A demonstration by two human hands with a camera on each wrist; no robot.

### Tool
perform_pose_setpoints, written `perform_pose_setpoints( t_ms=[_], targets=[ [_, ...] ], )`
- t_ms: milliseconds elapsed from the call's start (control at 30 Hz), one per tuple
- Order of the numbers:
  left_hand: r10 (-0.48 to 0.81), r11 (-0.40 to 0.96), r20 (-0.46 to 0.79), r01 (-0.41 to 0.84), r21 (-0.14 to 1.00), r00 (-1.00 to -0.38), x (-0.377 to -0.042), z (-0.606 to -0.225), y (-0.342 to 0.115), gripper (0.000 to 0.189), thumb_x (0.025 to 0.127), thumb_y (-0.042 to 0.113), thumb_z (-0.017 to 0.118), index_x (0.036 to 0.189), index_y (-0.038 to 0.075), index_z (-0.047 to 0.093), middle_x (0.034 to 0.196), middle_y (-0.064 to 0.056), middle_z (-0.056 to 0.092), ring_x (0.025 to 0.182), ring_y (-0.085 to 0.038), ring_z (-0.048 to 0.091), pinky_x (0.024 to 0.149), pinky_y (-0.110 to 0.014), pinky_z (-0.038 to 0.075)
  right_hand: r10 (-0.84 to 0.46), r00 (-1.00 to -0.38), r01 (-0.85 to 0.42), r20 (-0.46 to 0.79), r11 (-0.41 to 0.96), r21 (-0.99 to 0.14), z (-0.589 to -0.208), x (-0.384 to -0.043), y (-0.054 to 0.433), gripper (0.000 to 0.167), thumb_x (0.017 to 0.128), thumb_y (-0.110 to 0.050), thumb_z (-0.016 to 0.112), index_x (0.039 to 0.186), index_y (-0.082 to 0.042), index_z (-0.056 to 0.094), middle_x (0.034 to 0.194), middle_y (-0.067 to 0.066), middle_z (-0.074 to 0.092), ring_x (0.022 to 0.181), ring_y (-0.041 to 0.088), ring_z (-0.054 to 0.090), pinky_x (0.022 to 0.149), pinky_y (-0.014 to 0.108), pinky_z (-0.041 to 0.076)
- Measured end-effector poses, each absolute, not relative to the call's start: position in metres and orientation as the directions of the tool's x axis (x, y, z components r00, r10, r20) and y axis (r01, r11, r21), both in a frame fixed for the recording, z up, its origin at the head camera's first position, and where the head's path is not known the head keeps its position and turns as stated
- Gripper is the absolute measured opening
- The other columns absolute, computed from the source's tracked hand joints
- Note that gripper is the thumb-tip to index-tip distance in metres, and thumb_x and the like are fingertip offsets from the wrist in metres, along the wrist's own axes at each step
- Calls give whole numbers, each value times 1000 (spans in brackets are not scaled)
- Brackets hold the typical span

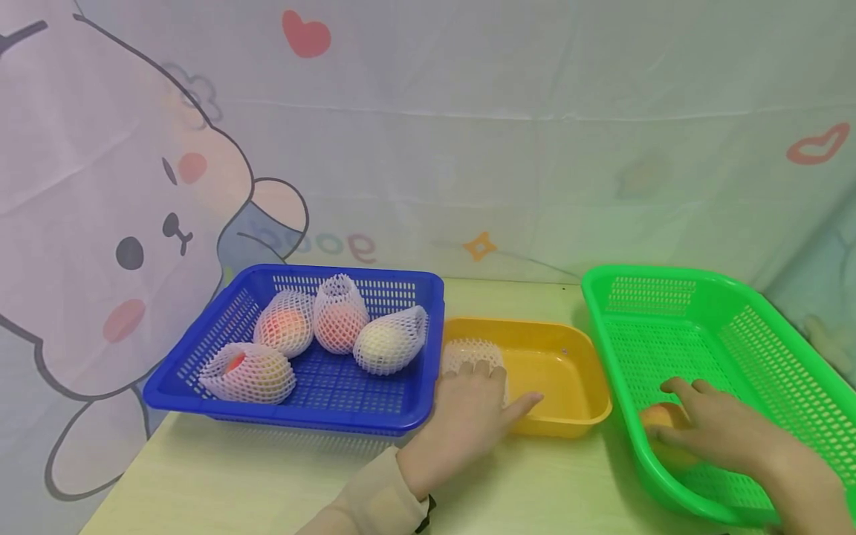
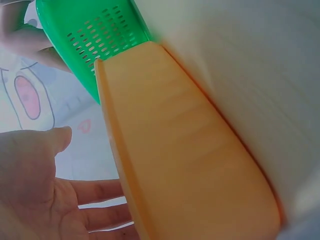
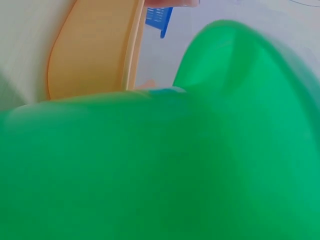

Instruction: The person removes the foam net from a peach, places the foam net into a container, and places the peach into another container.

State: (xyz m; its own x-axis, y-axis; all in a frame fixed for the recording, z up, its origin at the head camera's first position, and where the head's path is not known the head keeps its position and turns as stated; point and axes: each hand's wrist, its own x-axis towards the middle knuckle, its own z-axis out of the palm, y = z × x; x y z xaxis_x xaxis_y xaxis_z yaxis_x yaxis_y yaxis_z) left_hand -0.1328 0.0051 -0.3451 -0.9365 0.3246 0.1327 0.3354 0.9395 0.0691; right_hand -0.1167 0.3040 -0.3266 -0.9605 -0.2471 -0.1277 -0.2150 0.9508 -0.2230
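In the head view my left hand (image 1: 468,416) reaches over the near left part of a yellow tray (image 1: 555,327), its fingers extended and the thumb spread. Its fingertips overlap a white foam fruit net (image 1: 473,351) in the tray. From the left wrist view, the left fingers (image 2: 102,192) pass behind the tray's rim. Inside a green basket (image 1: 605,334), my right hand (image 1: 729,431) hovers around an orange-coloured round fruit (image 1: 662,417), fingers above it and thumb across its near side. The basket wall fills most of the right wrist view and hides that hand.
On the left stands a blue basket (image 1: 428,401) with several fruits in white foam nets (image 1: 284,323). The yellow tray sits between the blue and green baskets on a pale table (image 1: 281,475). A printed cloth (image 1: 428,148) hangs behind.
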Motion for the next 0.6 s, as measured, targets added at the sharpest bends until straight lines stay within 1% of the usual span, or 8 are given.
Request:
perform_pose_setpoints(
  t_ms=[167, 233, 300, 467, 600],
  targets=[
    [329, 933, 133, 343, 105, -935, -132, -342, 5, 70, 92, 71, 31, 114, 13, 65, 112, -6, 67, 102, -25, 62, 83, -44, 52, -239, -960, -202, -145, 952, -231, -322, -115, 302, 72, 91, -51, 57, 132, 6, 43, 114, 29, 54, 93, 38, 62, 72, 51, 50],
    [330, 930, 138, 346, 121, -934, -131, -341, 5, 70, 92, 70, 32, 115, 13, 65, 112, -6, 67, 103, -25, 62, 85, -45, 51, -234, -960, -194, -151, 951, -239, -321, -114, 302, 72, 92, -51, 56, 132, 6, 43, 114, 27, 54, 92, 37, 63, 72, 50, 50],
    [330, 928, 144, 349, 132, -933, -131, -340, 5, 69, 93, 69, 32, 116, 13, 64, 113, -7, 67, 103, -25, 62, 86, -45, 51, -232, -960, -190, -156, 952, -242, -321, -114, 301, 72, 92, -51, 57, 132, 6, 42, 114, 29, 54, 92, 37, 63, 72, 50, 50],
    [333, 925, 163, 355, 137, -929, -131, -339, 4, 67, 93, 69, 33, 114, 13, 64, 109, -7, 68, 99, -25, 63, 83, -44, 51, -227, -965, -197, -129, 958, -209, -321, -114, 300, 71, 90, -50, 59, 131, 6, 43, 117, 34, 52, 91, 41, 62, 71, 52, 50],
    [339, 923, 170, 362, 131, -925, -131, -337, 3, 67, 93, 69, 33, 113, 13, 65, 106, -6, 68, 97, -24, 64, 81, -43, 52, -224, -969, -201, -106, 960, -193, -322, -113, 299, 70, 90, -50, 60, 130, 5, 44, 116, 34, 53, 92, 43, 62, 72, 53, 50]
  ],
)
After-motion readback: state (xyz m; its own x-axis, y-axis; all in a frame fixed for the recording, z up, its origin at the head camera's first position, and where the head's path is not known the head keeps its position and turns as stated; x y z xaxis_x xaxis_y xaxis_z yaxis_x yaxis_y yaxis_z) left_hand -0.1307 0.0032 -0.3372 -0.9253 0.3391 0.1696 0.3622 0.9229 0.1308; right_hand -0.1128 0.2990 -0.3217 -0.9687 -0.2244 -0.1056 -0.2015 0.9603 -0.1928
